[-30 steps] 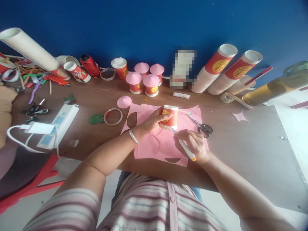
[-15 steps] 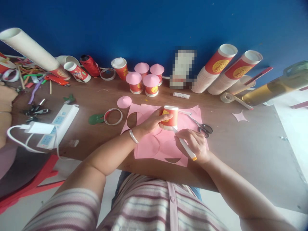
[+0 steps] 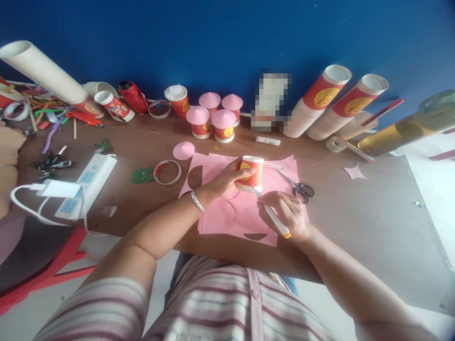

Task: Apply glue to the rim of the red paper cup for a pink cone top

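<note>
A red paper cup (image 3: 255, 174) with a gold emblem is gripped by my left hand (image 3: 227, 179), its thumb across the side and its white rim facing away from me. My right hand (image 3: 287, 213) holds a white marker (image 3: 275, 219) with an orange end; the marker's tip meets the cup's lower edge nearest me. Both hands are over stacked pink paper sheets (image 3: 218, 215) with circular cutouts. Dark-handled scissors (image 3: 302, 190) lie just beyond my right hand. A pink paper cone (image 3: 184, 150) rests left of the sheets.
Several red cups with pink cone tops (image 3: 223, 125) stand at the back. Tall cup stacks (image 3: 327, 94) and a bottle (image 3: 398, 128) are at the right. A power strip (image 3: 87, 184), a tape roll (image 3: 167, 172) and craft scraps (image 3: 46, 111) occupy the left. Another person's arm (image 3: 7, 166) shows at the left edge.
The marker's tip has shifted slightly left along the cup's lower edge, with my right hand moving a little. The cup and my left hand look unchanged.
</note>
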Motion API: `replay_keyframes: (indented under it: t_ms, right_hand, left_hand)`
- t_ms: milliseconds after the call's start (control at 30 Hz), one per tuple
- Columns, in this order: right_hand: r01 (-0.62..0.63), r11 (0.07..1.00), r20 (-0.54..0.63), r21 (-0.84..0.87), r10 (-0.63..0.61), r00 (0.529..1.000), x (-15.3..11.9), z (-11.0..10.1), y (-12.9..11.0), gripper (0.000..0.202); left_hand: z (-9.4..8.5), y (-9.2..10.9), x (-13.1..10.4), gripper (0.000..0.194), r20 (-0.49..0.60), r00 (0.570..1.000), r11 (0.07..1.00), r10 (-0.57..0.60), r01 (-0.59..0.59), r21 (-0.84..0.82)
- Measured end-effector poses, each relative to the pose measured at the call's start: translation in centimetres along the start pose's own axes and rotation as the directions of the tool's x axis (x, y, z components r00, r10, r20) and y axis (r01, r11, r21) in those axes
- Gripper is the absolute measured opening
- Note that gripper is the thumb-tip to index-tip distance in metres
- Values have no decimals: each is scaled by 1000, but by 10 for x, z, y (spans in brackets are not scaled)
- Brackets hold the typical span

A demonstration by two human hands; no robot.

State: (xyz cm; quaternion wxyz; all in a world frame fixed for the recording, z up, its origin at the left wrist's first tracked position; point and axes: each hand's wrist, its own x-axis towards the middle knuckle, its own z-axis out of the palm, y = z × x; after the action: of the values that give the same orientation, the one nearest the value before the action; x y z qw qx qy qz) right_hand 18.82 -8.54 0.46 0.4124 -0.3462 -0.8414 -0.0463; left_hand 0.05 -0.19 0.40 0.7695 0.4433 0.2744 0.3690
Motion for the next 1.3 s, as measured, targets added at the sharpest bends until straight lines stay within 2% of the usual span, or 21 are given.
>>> replay_keyframes:
  t_ms: [633,900,1300]
  right_hand:
    - [7,1000,-7,-6,-7,1000,2,-2,-1,25]
    - [13,1000,-8,-3,-13,1000,4,-2,-2,26]
    - [10,1000,28,27,-10,1000,2,-1,-2,23]
  left_hand:
    - [-2,-2,1,40,2,1000,1000,-11,11,-10]
    - [-3,-2,2,37,21,1000,1000,20,-20,6]
    - [-6,-8,3,41,17,1000,1000,14,-14,3]
